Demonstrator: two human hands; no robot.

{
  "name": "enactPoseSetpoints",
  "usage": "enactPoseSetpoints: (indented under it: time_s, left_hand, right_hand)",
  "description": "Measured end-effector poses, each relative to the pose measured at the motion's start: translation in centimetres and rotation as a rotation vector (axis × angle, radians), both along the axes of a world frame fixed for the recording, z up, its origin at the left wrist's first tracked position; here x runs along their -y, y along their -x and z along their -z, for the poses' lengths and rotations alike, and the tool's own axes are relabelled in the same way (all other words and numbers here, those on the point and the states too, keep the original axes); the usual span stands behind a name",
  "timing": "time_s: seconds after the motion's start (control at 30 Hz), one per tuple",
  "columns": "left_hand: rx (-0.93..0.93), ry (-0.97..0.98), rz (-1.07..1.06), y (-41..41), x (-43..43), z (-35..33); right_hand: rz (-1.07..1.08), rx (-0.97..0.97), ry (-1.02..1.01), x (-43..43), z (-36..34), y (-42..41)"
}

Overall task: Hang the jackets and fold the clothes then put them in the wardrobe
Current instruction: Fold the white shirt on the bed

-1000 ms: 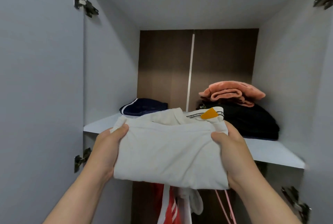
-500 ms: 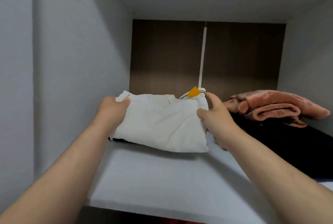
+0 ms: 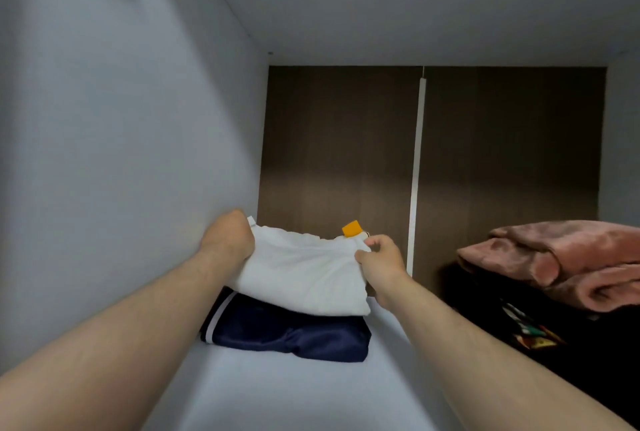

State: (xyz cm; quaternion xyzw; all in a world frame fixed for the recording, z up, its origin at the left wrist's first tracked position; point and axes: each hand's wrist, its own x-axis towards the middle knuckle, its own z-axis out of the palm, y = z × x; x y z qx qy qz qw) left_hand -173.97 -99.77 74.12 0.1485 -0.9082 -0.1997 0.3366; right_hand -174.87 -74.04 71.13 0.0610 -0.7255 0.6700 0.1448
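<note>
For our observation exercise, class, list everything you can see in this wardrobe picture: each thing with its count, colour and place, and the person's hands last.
shelf: one, white, beneath all the clothes
back panel: one, brown, behind the clothes
navy garment: one, dark blue with a white stripe, folded on the shelf's left side
white garment: one, white, folded, on top of the navy garment
orange tag: one, orange, at the white garment's far right corner
black clothes: one pile, black, on the shelf's right side
pink cloth: one, pink, on the black clothes
left hand: one, grips the white garment's left edge
right hand: one, pinches its right edge
</note>
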Motion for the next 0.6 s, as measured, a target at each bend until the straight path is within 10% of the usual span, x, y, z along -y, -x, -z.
enactPoseSetpoints:
  time_s: [0.23, 0.4, 0.6]
  left_hand:
    - [0.151, 0.207, 0.061, 3.4, -0.1, 5.6]
    - [-0.030, 0.370, 0.292, 4.1, -2.3, 3.4]
    - [0.601, 0.435, 0.379, 5.3, -2.4, 6.4]
  right_hand:
    - [0.052, 0.185, -0.301, -0.5, 4.7, 4.1]
    - [0.128, -0.073, -0.760, -0.4, 2.5, 4.7]
    - [-0.267, 0.168, -0.961, 1.9, 5.9, 4.2]
